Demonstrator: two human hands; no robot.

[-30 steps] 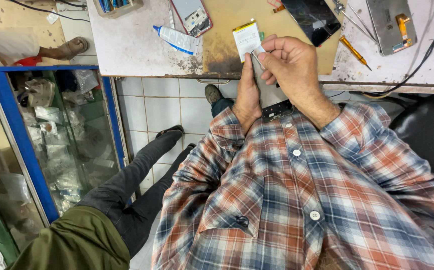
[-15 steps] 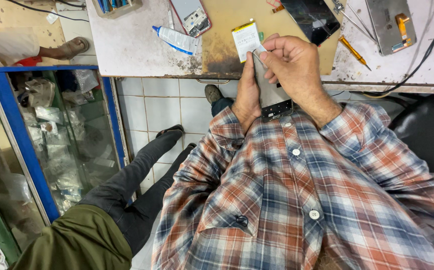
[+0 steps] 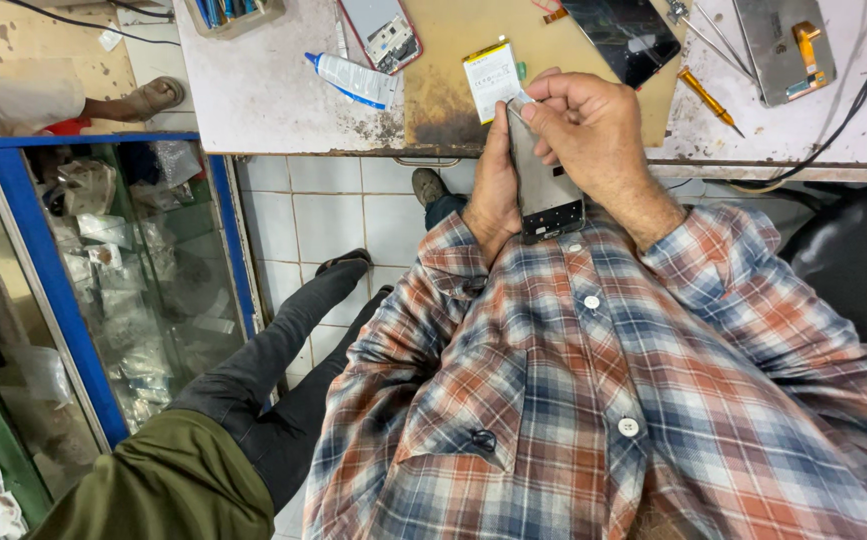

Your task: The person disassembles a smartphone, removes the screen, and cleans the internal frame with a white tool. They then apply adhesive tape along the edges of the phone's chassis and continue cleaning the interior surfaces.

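Grey metal phone frame (image 3: 543, 185), upright between both hands.

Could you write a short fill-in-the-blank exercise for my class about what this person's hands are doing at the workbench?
1. The left hand and right hand grip a phone frame, so it is held by ____ hands.
2. The white tube has a ____ cap.
3. The dark screen panel lies on the ____.
4. The shirt has a ____ pattern.

Missing words: both; blue; workbench; plaid

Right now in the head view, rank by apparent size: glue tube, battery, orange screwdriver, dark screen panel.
1. Screen panel, though cut off by the frame edge.
2. Battery and glue tube: too alike to rank.
3. Screwdriver, thinnest.
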